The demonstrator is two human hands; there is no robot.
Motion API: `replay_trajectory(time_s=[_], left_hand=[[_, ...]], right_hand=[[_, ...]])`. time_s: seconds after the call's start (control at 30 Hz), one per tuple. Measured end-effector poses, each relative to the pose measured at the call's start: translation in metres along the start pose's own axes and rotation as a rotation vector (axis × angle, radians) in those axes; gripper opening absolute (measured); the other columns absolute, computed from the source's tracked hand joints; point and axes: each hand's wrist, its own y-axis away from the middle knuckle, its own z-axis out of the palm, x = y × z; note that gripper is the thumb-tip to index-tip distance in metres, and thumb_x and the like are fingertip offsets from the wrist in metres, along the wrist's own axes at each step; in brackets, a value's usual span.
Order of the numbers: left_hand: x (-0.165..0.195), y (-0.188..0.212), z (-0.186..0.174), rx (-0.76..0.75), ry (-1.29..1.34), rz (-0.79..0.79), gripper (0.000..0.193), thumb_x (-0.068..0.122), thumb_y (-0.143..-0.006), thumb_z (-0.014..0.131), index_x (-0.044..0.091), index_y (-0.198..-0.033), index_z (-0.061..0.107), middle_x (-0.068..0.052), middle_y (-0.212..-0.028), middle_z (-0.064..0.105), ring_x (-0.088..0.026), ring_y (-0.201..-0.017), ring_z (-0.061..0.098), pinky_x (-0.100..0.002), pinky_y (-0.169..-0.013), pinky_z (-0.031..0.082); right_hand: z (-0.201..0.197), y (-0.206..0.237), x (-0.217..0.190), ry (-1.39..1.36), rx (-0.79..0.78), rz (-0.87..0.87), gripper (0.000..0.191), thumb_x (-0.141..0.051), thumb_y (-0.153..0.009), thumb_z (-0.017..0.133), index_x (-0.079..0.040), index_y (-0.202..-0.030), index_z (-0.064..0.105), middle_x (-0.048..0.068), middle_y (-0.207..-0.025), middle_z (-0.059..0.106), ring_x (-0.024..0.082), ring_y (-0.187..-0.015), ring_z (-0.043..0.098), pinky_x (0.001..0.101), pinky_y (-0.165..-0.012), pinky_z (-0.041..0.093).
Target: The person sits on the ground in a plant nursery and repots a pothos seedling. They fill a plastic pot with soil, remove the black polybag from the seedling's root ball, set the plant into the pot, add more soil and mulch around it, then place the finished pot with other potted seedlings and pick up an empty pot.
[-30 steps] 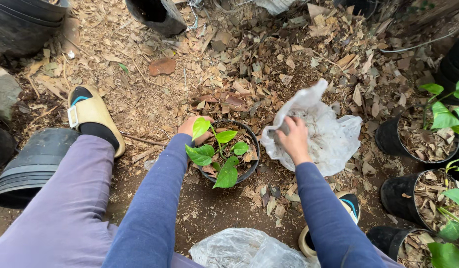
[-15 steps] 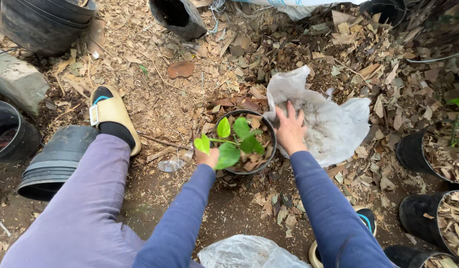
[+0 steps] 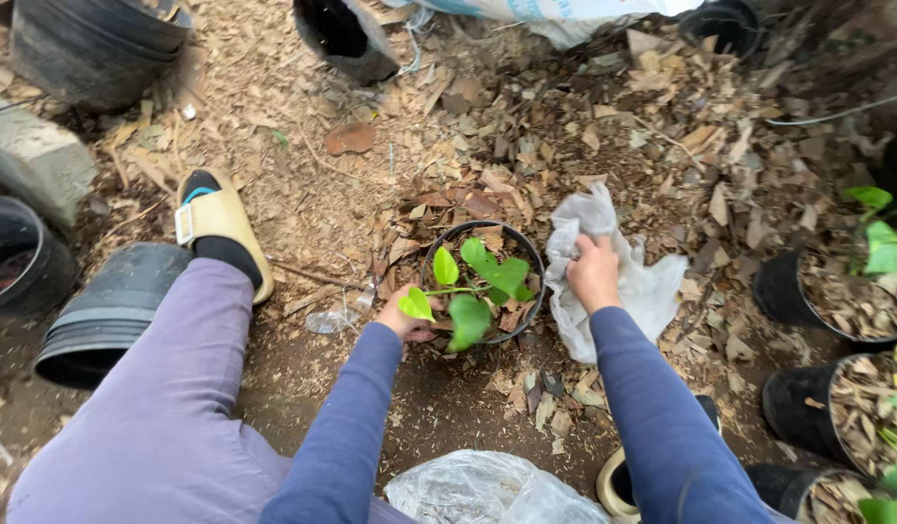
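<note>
A small black pot (image 3: 532,254) holding a green-leaved plant (image 3: 471,282) and dry leaf mulch stands on the ground in front of me. My left hand (image 3: 411,317) grips the pot's near left rim, partly hidden by a leaf. My right hand (image 3: 593,272) is closed on a crumpled white plastic bag (image 3: 648,287) that lies against the pot's right side. Both arms wear blue sleeves.
Black pots with mulch and plants (image 3: 839,291) stand at the right. Empty black pots (image 3: 109,311) lie at the left, with a concrete block (image 3: 31,160) behind. My sandalled foot (image 3: 215,221) rests left of the pot. A clear plastic bag (image 3: 487,490) lies near my knees.
My right hand has closed on the white bag and bunched it up smaller against the pot. My left hand stays at the pot's rim. The view has shifted slightly.
</note>
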Motion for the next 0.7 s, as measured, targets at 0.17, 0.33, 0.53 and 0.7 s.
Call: replay_trajectory(time_s=[0.17, 0.33, 0.53, 0.7], left_hand=[[-0.004, -0.010, 0.001, -0.113, 0.158, 0.280, 0.062, 0.012, -0.095, 0.058, 0.009, -0.153, 0.037, -0.021, -0.116, 0.067, -0.033, -0.089, 0.070, -0.049, -0.072, 0.063], [-0.004, 0.007, 0.027, -0.042, 0.242, 0.169, 0.063, 0.013, -0.101, 0.046, 0.014, -0.157, 0.017, -0.026, -0.126, 0.062, -0.040, -0.098, 0.069, -0.054, -0.075, 0.064], [-0.012, 0.018, 0.068, 0.061, 0.106, 0.306, 0.071, 0.010, -0.093, 0.062, 0.004, -0.148, 0.017, -0.025, -0.143, 0.041, -0.043, -0.125, 0.061, -0.059, -0.099, 0.056], [-0.022, 0.031, 0.069, 0.311, -0.450, 0.533, 0.094, 0.010, -0.079, 0.081, 0.004, -0.149, 0.020, -0.025, -0.150, 0.030, -0.043, -0.135, 0.044, -0.053, -0.113, 0.043]], right_hand=[[-0.052, 0.015, 0.012, -0.513, -0.125, 0.283, 0.032, -0.002, -0.084, 0.067, -0.006, -0.115, 0.071, 0.017, -0.106, 0.075, 0.028, -0.094, 0.071, 0.0412, -0.084, 0.056], [-0.072, 0.024, -0.023, -0.895, -0.247, 0.371, 0.034, -0.003, -0.089, 0.061, -0.002, -0.122, 0.066, 0.011, -0.112, 0.074, 0.019, -0.091, 0.071, 0.0353, -0.080, 0.057], [-0.060, 0.049, -0.045, -0.882, -0.223, 0.119, 0.041, -0.002, -0.089, 0.063, -0.001, -0.130, 0.063, 0.008, -0.116, 0.072, 0.015, -0.102, 0.068, 0.0297, -0.088, 0.054], [-0.060, 0.068, -0.049, -1.039, -0.265, 0.512, 0.038, -0.006, -0.092, 0.059, -0.004, -0.130, 0.062, 0.008, -0.109, 0.073, 0.019, -0.093, 0.069, 0.0334, -0.080, 0.055]])
